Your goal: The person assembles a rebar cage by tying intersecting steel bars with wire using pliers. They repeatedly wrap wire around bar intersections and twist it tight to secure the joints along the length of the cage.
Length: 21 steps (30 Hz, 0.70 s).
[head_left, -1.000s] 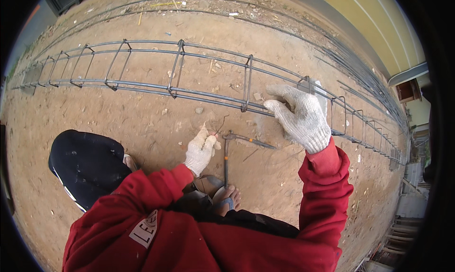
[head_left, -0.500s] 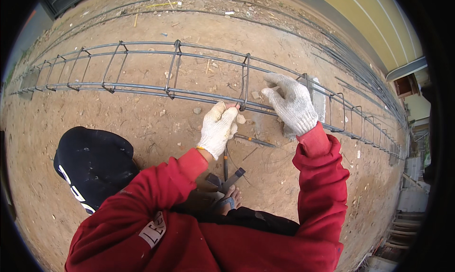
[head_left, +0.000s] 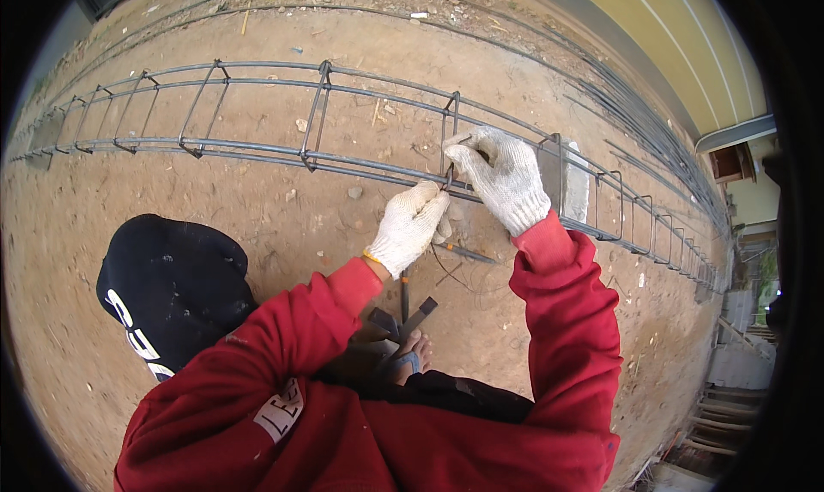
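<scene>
A long rebar cage [head_left: 257,153] of grey bars and square stirrups lies on the dirt. My left hand [head_left: 410,226], in a white knit glove, is closed at the joint where one stirrup [head_left: 450,136] meets the near lower bar, pinching a thin tie wire [head_left: 447,176]. My right hand [head_left: 502,179], also gloved, grips the same stirrup just to the right, with its fingers hooked over it. Both sleeves are red.
A thin metal tool [head_left: 468,253] and loose wire lie on the dirt below my hands. A black cap [head_left: 172,290] sits at lower left. My sandalled foot [head_left: 405,355] rests on the ground. A grey block [head_left: 573,183] supports the cage. Long bars [head_left: 635,119] lie at the far right.
My left hand rose from the ground to the stirrup joint. My right hand slid left along the cage onto the same stirrup.
</scene>
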Motion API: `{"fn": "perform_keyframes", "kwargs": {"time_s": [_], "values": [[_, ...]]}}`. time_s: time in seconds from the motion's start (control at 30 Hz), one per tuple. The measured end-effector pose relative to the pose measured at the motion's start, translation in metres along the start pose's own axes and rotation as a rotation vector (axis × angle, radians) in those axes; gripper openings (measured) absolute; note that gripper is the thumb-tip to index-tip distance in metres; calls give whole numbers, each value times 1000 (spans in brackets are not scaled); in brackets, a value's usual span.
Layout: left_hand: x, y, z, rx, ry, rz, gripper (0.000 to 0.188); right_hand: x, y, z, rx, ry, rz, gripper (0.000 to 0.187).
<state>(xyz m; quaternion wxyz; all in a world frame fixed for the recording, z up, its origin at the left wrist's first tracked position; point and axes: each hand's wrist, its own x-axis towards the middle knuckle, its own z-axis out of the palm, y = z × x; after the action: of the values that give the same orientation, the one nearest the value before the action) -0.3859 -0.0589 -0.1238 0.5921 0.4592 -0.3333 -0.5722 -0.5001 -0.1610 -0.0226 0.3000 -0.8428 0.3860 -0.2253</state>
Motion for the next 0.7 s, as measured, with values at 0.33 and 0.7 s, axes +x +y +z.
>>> {"fn": "perform_keyframes", "kwargs": {"time_s": [0.33,0.7], "values": [[8,-5,5,220,78,137,29,-4,0,-4,-139,5,-165,11],[16,-11,-4,571,114,333,21,-16,-5,0,-287,-13,-291,18]]}}
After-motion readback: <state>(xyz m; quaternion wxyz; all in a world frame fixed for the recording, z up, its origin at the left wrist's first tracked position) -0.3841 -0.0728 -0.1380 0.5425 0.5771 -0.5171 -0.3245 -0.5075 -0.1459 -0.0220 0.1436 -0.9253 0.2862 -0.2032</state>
